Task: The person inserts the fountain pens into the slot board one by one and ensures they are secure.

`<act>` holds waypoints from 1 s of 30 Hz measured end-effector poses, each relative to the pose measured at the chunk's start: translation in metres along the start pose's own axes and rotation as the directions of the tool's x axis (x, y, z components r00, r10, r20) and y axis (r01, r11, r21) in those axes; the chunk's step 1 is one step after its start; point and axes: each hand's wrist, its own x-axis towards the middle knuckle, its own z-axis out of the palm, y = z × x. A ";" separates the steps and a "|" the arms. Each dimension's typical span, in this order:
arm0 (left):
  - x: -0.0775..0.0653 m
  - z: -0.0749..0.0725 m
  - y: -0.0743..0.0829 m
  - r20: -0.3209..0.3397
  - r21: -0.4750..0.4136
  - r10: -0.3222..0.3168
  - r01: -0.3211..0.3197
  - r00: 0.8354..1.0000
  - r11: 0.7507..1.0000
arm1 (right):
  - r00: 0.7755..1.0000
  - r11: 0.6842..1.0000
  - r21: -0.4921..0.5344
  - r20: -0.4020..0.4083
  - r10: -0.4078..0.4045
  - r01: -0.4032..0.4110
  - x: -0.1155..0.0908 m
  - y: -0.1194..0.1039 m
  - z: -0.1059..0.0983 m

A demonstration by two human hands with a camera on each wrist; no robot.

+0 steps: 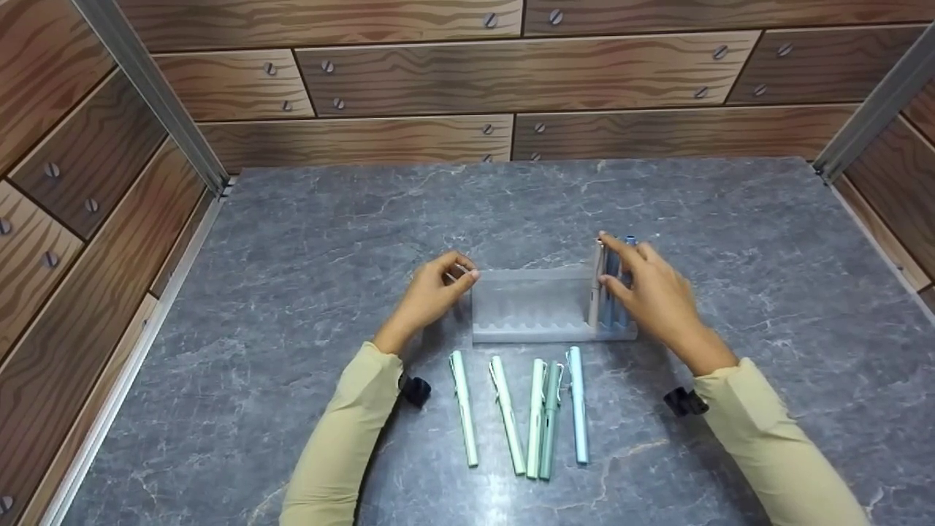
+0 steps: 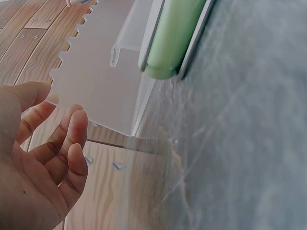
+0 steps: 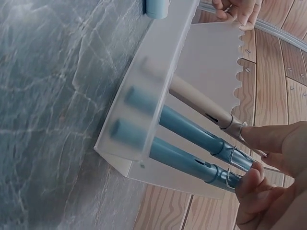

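A frosted clear pen stand (image 1: pixel 533 303) with a notched top edge stands in front of me. My left hand (image 1: pixel 440 288) pinches its upper left corner between thumb and index finger, the other fingers loosely curled in the left wrist view. At the stand's right end, my right hand (image 1: pixel 654 296) grips the top of a beige pen (image 3: pixel 201 103) by its clip end. The pen's lower end sits behind the stand's front lip. Two blue pens (image 3: pixel 192 129) stand beside it in the stand, and the right hand's other fingers are close to their tops.
Several capped pens lie on the grey marbled table (image 1: pixel 329 241) before the stand: light green pens (image 1: pixel 464 409), a darker green pen (image 1: pixel 551 424) and a light blue pen (image 1: pixel 578 405). Wood-patterned panels (image 1: pixel 526 69) enclose the back and sides.
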 end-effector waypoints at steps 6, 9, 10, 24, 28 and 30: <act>0.000 0.000 -0.001 0.006 -0.009 -0.008 0.008 1.000 1.000 | 1.000 1.000 -0.025 -0.007 -0.009 0.008 0.001 0.001 0.002; 0.000 0.000 -0.001 0.005 -0.012 -0.006 0.006 1.000 1.000 | 1.000 0.999 -0.032 -0.007 -0.010 0.010 0.001 0.001 0.002; 0.000 0.000 0.000 0.004 -0.012 -0.005 0.005 1.000 1.000 | 1.000 0.999 -0.030 -0.006 -0.010 0.010 0.000 0.001 0.002; 0.000 0.000 0.000 0.001 -0.016 -0.014 0.014 1.000 1.000 | 0.999 1.000 0.002 -0.034 0.008 -0.008 -0.006 -0.004 0.005; 0.000 0.000 0.001 0.005 -0.012 -0.014 0.014 1.000 1.000 | 0.999 1.000 0.026 -0.031 0.015 -0.014 -0.010 -0.007 0.004; 0.000 0.000 0.001 0.007 -0.007 -0.012 0.012 1.000 1.000 | 1.000 0.999 0.037 -0.017 0.019 -0.018 -0.013 -0.009 0.003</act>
